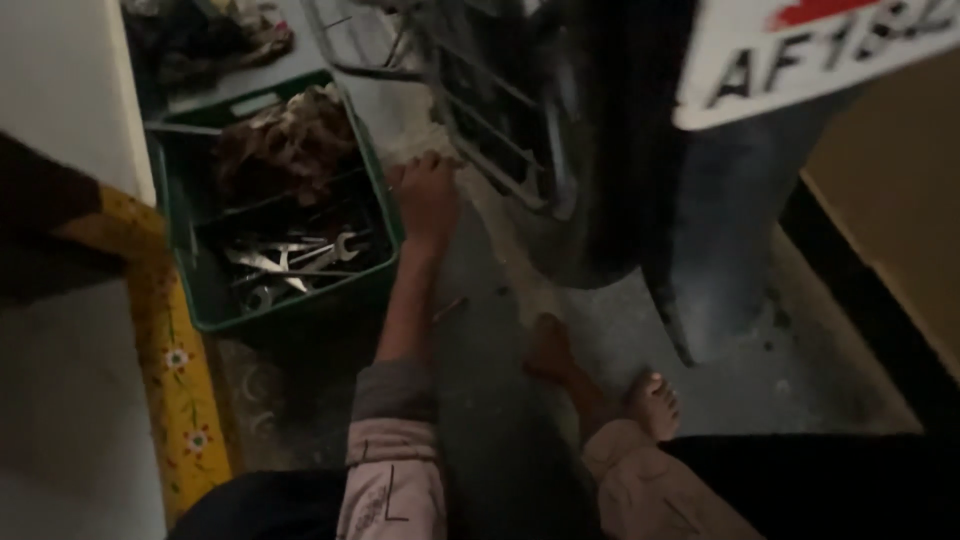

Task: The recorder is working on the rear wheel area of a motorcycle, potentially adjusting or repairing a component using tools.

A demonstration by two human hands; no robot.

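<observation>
My left hand (pixel 426 195) reaches forward, back of the hand up, to the floor just right of a green plastic crate (pixel 385 215). Its fingertips touch a pale patch (pixel 420 140) on the floor beside a dark metal frame (pixel 500 130). The fingers curl down, and whether they hold anything is hidden. My right hand (pixel 550 348) presses on the grey floor nearer to me, with nothing in it. My bare foot (pixel 655 402) is beside it. Both sleeves are pale pink.
The crate holds several metal spanners (pixel 290 262) and a brown rag (pixel 285 145). A dark vehicle wheel (pixel 610 180) with a white number plate (pixel 800 50) stands at the upper right. A yellow flowered edge (pixel 175 370) runs along the left. A small thin object (pixel 450 308) lies on the floor.
</observation>
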